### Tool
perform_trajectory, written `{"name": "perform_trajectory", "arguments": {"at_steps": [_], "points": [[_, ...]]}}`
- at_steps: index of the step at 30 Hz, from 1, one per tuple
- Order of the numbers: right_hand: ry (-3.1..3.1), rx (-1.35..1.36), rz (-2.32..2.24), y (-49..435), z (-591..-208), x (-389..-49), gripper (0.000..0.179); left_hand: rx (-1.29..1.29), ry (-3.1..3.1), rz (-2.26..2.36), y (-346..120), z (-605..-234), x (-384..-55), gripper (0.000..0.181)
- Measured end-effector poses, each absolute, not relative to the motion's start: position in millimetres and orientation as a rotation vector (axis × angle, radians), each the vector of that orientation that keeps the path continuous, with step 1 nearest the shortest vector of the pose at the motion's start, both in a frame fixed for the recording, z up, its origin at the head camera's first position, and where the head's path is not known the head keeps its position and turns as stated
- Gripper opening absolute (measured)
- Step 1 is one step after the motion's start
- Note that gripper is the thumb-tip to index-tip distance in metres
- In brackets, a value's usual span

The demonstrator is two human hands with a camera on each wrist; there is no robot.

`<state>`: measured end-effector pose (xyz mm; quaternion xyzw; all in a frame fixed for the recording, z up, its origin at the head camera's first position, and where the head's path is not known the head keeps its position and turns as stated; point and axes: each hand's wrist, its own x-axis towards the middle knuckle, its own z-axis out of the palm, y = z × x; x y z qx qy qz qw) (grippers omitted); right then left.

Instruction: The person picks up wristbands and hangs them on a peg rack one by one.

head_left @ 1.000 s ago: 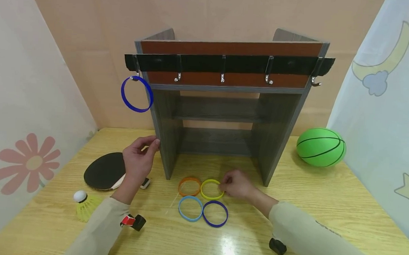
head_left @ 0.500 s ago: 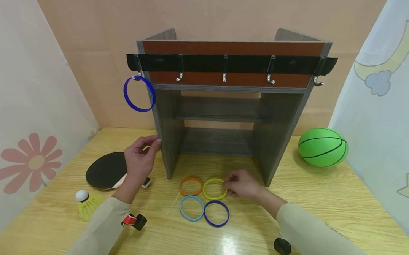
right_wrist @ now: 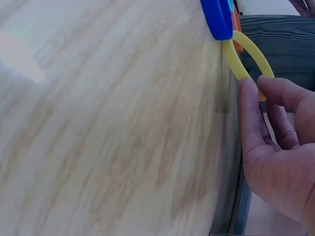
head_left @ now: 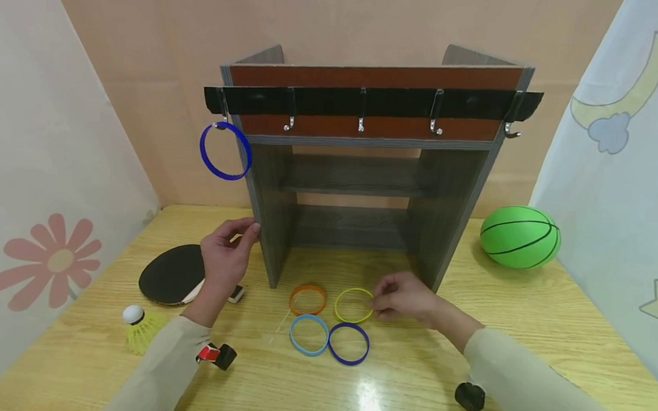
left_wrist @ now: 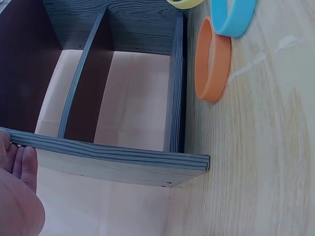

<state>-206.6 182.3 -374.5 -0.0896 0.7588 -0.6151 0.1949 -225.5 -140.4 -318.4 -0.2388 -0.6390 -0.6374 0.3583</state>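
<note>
My right hand [head_left: 405,294] pinches the right edge of a yellow wristband [right_wrist: 235,61] between thumb and fingers, low over the table before a grey wooden shelf unit [head_left: 274,197]. Left of it is an orange wristband [head_left: 306,313]. Nearer me are a light blue wristband [head_left: 308,354] and a dark blue wristband [head_left: 348,363], lying side by side. My left hand [head_left: 227,256] holds the front edge of the unit's left side panel with thumb and fingers. Another blue wristband [head_left: 231,177] hangs from the leftmost hook on the black strip [head_left: 325,102].
A black table tennis paddle [head_left: 168,275] and a yellow shuttlecock [head_left: 141,332] lie at left, by my left forearm. A green ball [head_left: 520,237] rests right of the unit. Bare metal hooks line the strip, including the middle hook [head_left: 360,126].
My right hand has moved a little to the right, and the yellow wristband has slid with it, away from the orange one. My left hand stays on the panel edge.
</note>
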Motion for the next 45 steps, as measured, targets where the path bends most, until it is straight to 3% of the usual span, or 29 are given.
{"name": "perform_trajectory", "arguments": {"at_steps": [27, 45], "points": [[1.956, -0.245, -2.124, 191.1, -325.4, -205.6, 0.01, -0.616, -1.674, -1.6, -141.0, -319.3, -224.2, 0.008], [1.505, -0.51, -2.512, 159.9, -257.7, -200.9, 0.016, -0.62, -1.676, -1.613, -141.7, -319.9, -226.2, 0.008]]}}
